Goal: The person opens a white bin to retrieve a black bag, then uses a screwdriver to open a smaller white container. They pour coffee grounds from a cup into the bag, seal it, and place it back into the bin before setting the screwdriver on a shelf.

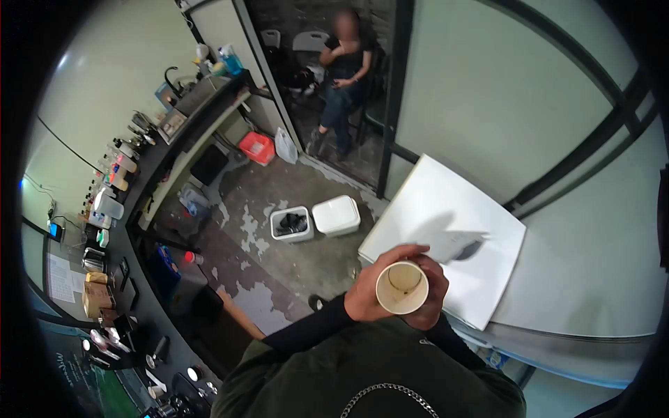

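Note:
A paper cup (403,287) is held in front of my chest, its open mouth facing up toward me. A thin dark line and a few dark specks show on its pale inside. My left hand (369,287) is closed round the cup's left and far side. My right hand (436,287) is closed round its right side, and the hands are close together. Most of the cup's outer wall is hidden by the fingers. Just beyond the hands is a white flat-topped surface (411,202) with shadows and a dark oval patch.
Along the left runs a dark counter (143,202) crowded with bottles, containers and tools. On the worn floor stand a white bin (293,237) holding something black, a white lid (336,214), a red basket (258,148) and a plastic bag (286,145). A person (345,70) sits beyond the doorway.

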A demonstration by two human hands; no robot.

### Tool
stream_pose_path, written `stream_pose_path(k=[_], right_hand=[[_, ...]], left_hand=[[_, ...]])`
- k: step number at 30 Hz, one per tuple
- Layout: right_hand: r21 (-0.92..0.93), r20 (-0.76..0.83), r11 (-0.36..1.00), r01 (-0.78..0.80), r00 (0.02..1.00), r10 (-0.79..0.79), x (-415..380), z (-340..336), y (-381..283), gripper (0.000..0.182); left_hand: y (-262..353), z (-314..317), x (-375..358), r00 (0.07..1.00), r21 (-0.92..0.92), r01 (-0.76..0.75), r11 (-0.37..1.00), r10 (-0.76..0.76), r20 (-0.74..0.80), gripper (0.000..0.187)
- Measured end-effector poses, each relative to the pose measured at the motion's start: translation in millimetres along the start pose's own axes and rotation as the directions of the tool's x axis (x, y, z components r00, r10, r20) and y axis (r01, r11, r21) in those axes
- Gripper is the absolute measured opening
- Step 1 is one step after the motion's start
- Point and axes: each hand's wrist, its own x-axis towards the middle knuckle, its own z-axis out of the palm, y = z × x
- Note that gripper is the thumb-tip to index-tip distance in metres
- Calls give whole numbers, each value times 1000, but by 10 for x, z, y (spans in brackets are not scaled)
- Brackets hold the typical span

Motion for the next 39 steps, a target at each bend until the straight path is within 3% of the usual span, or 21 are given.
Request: stream_pose_path(k=[1,3,4,7,9,12,15,17,19,21,23,24,25,27,28,29,32,34,35,38,39], right_hand=[[5,4,1000,23,1000,-23,72,228,-4,72],[-220,56,968,122,992,-112,243,625,-23,70],[-269,110,954,133,988,-107,309,840,-76,72],[-264,219,964,-27,972,87,427,1406,34,72],[-251,315,966,-69,937,149,488,1748,124,72],[-234,507,970,-62,844,176,633,2247,193,71],[-199,641,980,-14,755,140,738,2746,331,71],[-159,745,986,-44,650,149,834,3065,375,70],[-121,800,990,-67,584,137,895,3395,451,66],[-122,834,992,22,545,90,890,3674,669,63],[-81,863,995,63,504,38,898,3988,900,58],[-65,892,996,54,450,34,915,4137,1003,56],[-57,914,997,49,404,32,944,4317,1084,55],[0,953,993,114,300,-35,1069,4737,1190,53],[-44,969,998,39,245,33,1103,4890,1347,55],[7,966,999,40,259,-17,1165,5110,1308,46],[128,988,991,25,78,-130,1357,5737,1310,25],[219,976,975,44,5,-219,1496,6160,1296,26],[244,969,968,50,-36,-242,1557,6352,1311,25],[370,924,924,94,-147,-354,1701,6906,1297,23],[409,905,908,96,-175,-389,1733,7081,1300,23]], left_hand=[[-53,-152,-95,1000,16,-18,1000,18,-2,87],[-189,-412,-274,971,-153,-113,982,76,-227,75],[-191,-592,-376,960,-185,-58,981,4,-282,69],[-124,-1194,-638,947,-79,67,995,-88,-308,71],[-204,-1485,-884,930,-134,64,989,-107,-351,75],[-233,-1911,-1220,832,-245,-48,968,-97,-547,85],[-217,-2380,-1569,765,-93,-36,995,-32,-643,89],[-230,-2547,-1764,730,-116,-18,993,-66,-681,93],[-228,-2673,-1907,557,-178,-68,982,-111,-823,102],[-291,-2884,-2140,562,52,100,994,-14,-827,103],[-145,-3132,-2371,600,207,409,889,-90,-795,92],[-99,-3240,-2485,567,23,460,888,-273,-777,82],[-152,-3352,-2649,541,115,518,847,-221,-811,74],[-109,-3585,-2915,445,172,741,649,-283,-849,71],[-154,-3699,-3051,411,190,775,602,-253,-876,70],[-197,-3811,-3184,405,292,761,579,-73,-911,69],[199,-4104,-3482,186,187,864,467,48,-981,68],[516,-4265,-3751,37,111,926,361,207,-978,63],[668,-4320,-3906,2,114,940,323,328,-945,59],[1086,-4334,-4448,-301,-210,952,222,573,-762,70],[1202,-4340,-4817,-316,-209,948,239,648,-693,68]])
